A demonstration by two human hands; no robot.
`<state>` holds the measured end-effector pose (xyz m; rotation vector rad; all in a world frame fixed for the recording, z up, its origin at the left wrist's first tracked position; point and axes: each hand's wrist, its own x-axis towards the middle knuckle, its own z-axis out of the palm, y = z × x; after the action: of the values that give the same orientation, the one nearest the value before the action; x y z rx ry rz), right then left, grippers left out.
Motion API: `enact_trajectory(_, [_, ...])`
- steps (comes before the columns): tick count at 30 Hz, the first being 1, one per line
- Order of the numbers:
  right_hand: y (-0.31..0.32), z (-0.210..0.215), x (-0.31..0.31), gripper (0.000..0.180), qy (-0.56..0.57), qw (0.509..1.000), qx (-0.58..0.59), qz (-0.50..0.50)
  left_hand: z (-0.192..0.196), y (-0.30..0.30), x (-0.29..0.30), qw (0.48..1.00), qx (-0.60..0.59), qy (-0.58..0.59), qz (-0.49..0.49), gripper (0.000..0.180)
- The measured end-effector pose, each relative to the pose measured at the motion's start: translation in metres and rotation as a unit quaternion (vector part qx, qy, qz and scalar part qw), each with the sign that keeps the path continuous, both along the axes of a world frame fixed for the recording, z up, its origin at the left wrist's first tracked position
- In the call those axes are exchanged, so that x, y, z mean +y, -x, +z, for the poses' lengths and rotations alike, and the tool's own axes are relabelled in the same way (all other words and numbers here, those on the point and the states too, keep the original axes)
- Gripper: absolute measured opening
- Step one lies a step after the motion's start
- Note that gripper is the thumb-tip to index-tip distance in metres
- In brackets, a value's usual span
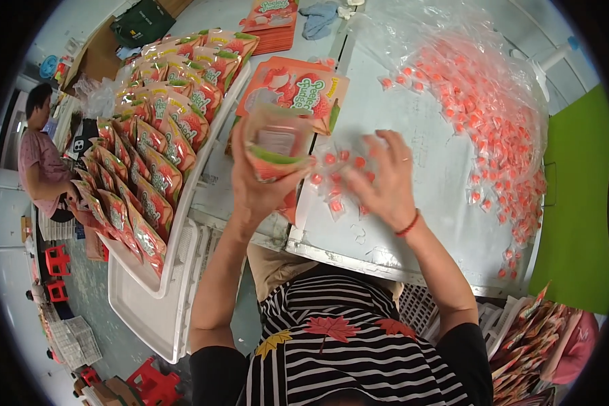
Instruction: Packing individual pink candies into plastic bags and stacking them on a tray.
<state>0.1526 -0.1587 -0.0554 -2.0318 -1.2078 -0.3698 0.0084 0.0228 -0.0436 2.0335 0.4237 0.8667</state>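
Observation:
My left hand [254, 193] is closed around an upright printed pouch [275, 157], red and green, with its mouth spread wide at the top. Just right of the pouch, a small group of individually wrapped red candies [331, 177] lies on the table. Over their right side is my right hand [394, 183], slightly blurred, its fingers apart and thumb toward the candies. I see nothing held in it. Beyond the pouch lies a stack of flat pouches [328, 88], partly covered by my left hand and the open pouch.
A large heap of wrapped candies [494, 135] spills from a clear plastic bag [446, 24] on the right. Filled pouches [172, 125] stand in rows in a white tray [183, 216] at left. A green panel [582, 203] borders the right. Another person [44, 152] stands far left.

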Motion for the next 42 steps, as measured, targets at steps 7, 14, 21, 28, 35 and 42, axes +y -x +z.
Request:
enact_trajectory(7, [0.044, -0.044, 0.043, 0.067, 0.132, 0.991, -0.031, 0.015, 0.005, 0.024, -0.002, 0.998, 0.013, -0.005, 0.055, 0.105])
enact_trajectory(14, [0.041, -0.068, 0.047, 0.042, 0.137, 0.988, -0.064, 0.035, 0.002, 0.025, -0.007, 0.995, 0.0, -0.085, 0.049, 0.105])
enact_trajectory(21, [0.008, -0.068, 0.049, 0.012, 0.014, 0.999, -0.019, 0.025, 0.002, 0.012, -0.005, 0.977, 0.041, -0.209, 0.021, 0.103])
enact_trajectory(28, [-0.039, 0.015, 0.032, 0.028, -0.372, 0.542, 0.742, 0.13, 0.002, -0.009, -0.015, 0.96, 0.091, -0.263, -0.018, 0.101])
enact_trajectory(35, [-0.014, 0.046, 0.046, 0.018, -0.454, 0.539, 0.685, 0.184, 0.004, -0.028, -0.025, 0.973, 0.104, -0.182, -0.096, 0.103])
enact_trajectory(42, [-0.004, 0.049, 0.042, 0.025, -0.413, 0.708, 0.544, 0.179, 0.002, -0.031, -0.026, 0.978, 0.094, -0.16, -0.101, 0.104])
